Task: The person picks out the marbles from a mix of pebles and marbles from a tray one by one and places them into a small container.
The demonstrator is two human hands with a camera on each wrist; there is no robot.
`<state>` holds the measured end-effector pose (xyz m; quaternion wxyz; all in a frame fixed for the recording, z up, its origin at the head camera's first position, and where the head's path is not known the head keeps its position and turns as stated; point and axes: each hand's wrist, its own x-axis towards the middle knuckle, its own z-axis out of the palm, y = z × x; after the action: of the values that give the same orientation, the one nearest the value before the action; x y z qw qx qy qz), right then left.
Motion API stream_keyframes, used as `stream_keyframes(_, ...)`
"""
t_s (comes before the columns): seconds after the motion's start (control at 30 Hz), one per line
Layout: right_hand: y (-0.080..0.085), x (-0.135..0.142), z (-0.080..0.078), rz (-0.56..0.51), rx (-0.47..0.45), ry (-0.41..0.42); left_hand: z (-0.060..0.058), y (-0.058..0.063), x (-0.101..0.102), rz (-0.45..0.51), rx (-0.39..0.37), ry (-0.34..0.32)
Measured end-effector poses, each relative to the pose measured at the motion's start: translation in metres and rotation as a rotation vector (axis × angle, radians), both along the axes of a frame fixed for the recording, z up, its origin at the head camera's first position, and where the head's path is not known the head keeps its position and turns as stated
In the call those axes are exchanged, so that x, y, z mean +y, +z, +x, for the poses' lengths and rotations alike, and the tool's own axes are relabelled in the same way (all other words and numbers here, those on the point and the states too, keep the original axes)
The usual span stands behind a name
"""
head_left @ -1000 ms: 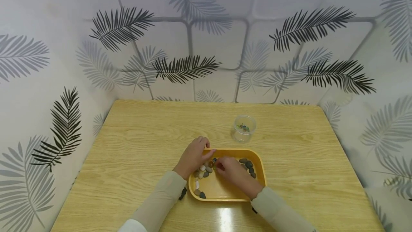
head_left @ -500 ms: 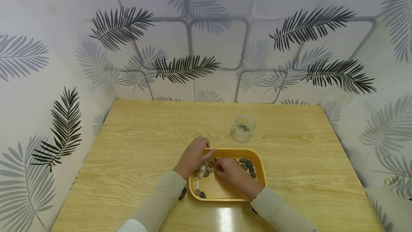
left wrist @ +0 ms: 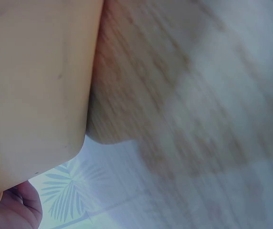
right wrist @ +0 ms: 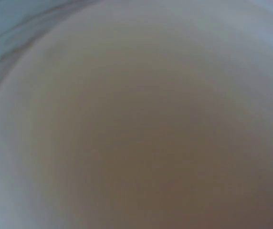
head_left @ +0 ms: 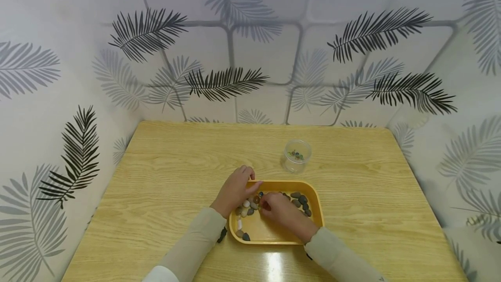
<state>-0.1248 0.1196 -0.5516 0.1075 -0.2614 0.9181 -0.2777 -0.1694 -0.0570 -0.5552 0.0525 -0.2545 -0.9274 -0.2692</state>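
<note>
A yellow tray (head_left: 270, 233) stands on the wooden table. My left hand (head_left: 235, 190) grips its far left corner, thumb over the rim and fingers outside; the left wrist view shows curled fingers (left wrist: 26, 195) at the tray's outer wall (left wrist: 31, 86). Inside, my right hand (head_left: 287, 213) reaches down with bent fingers beside an amber marble (head_left: 256, 199) and a blue marble (head_left: 261, 194). Its fingertips are mostly hidden, and I cannot tell whether they pinch anything. Pale and grey stones (head_left: 246, 203) cluster left of the marbles. A blurred tan surface fills most of the right wrist view.
Dark stones (head_left: 302, 199) line the tray's right end. A white piece (head_left: 240, 224) and two stones (head_left: 245, 237) lie at its near left. Behind the tray stands a clear round container (head_left: 293, 168) with several small marbles (head_left: 296, 155). Leaf-patterned walls (head_left: 266, 55) border the table.
My right hand has shifted very slightly, and more of the dark stones behind it now show. The left hand keeps its hold on the tray's rim.
</note>
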Motion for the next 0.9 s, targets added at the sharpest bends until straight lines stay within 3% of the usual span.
stream_keyframes(0.37,0.005,0.001,0.001,-0.018,-0.014,-0.042,0.0,0.002,0.0,0.018,0.007,-0.009)
stream_keyframes(0.77,0.018,0.015,0.002,-0.109,0.092,-0.115,0.0,-0.001,-0.001,0.033,0.041,-0.017)
stream_keyframes(0.9,0.025,0.022,0.002,-0.136,0.089,-0.156,0.0,-0.001,-0.001,0.028,0.045,-0.019)
